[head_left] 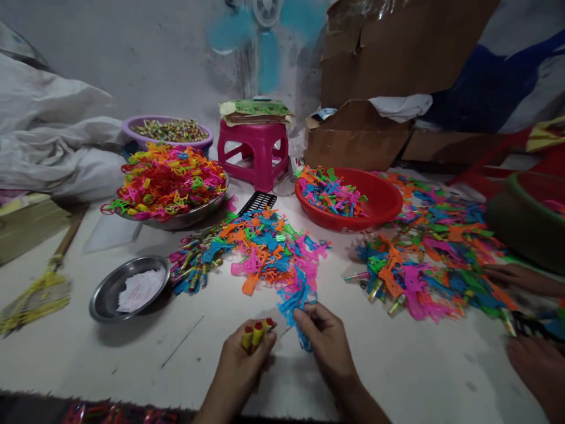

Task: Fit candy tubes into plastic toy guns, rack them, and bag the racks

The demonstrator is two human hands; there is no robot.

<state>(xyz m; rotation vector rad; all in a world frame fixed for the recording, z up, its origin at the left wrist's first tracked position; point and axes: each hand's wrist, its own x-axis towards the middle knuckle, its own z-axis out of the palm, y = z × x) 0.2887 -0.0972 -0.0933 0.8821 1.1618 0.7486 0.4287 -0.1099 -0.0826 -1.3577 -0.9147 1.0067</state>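
Note:
My left hand (241,365) is closed around several small yellow tubes with red ends (257,334), which stick up between thumb and fingers. Beside it, my right hand (324,341) pinches a blue plastic toy gun (304,338) just above the table. Right in front lies a heap of toy guns (269,241) in orange, blue, pink and green. At that heap's left end is a bunch of small striped tubes (194,265). A thin dark stick (182,341) rests on the table, left of my left hand.
A metal bowl with paper slips (95,300) stands left, behind it a basin heaped with colourful plastic pieces (172,182). A red basin (384,200) holds more toy guns. At right, a co-worker's hands (529,359) are by another heap. A pink stool (260,150) and fan (267,53) stand behind.

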